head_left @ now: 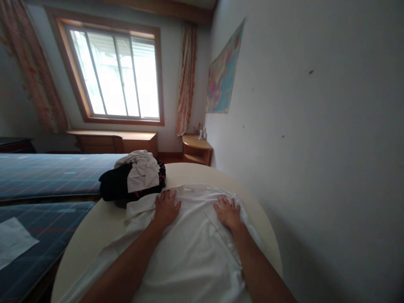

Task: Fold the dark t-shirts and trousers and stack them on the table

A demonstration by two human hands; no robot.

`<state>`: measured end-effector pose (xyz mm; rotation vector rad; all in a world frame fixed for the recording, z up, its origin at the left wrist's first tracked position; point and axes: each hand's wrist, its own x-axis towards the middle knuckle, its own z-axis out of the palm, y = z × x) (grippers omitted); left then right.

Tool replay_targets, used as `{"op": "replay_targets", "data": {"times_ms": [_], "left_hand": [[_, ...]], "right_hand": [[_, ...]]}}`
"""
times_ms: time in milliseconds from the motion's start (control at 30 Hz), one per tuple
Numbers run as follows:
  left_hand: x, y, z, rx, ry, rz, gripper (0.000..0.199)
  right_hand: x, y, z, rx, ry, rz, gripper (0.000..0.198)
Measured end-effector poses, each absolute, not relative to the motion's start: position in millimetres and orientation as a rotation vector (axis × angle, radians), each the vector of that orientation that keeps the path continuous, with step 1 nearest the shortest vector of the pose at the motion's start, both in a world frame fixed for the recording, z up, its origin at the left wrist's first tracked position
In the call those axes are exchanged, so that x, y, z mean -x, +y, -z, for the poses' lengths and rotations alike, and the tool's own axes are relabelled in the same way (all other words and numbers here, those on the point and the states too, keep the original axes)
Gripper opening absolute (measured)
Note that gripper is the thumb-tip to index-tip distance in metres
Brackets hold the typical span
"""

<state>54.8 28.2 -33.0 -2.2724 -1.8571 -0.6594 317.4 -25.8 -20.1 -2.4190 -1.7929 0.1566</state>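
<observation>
A white shirt (189, 248) lies spread over a round cream table (261, 219), with soft wrinkles across it. My left hand (166, 208) rests on its upper left part, fingers spread and pointing away from me. On the upper right part lies my right hand (227, 211), palm down, its fingers apart as well. Both hands press on the cloth without gripping it. Close beyond my left hand sits a heap of dark clothes (115, 183) topped by a crumpled light grey garment (143, 170).
Plaid mattresses (57, 172) stand left of the table, the nearer one bearing a white sheet of paper (15, 240). A white wall (315, 168) runs along the right. Behind are a wooden desk (139, 141) below the window and a small corner shelf (197, 145).
</observation>
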Motion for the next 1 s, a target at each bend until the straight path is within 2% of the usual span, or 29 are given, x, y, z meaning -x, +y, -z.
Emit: {"op": "replay_targets", "data": {"times_ms": [267,400,733,1000], "left_hand": [[-57.7,20.3,17.5,2.193,-1.673,0.697,0.050],[-57.6,23.8,20.0,2.131,-1.723,0.718,0.058],[-52.3,63.7,7.8,2.205,-1.794,0.572,0.056],[-66.7,75.9,-0.7,2.422,-1.750,0.463,0.038]], "right_hand": [[-316.7,-14.5,20.0,2.458,-1.726,-0.151,0.075],[-322.9,-16.2,24.2,2.388,-1.787,-0.173,0.076],[-321.3,-23.7,17.6,2.321,-1.878,-0.250,0.080],[-322.2,-24.1,17.3,2.298,-1.892,-0.273,0.082]]}}
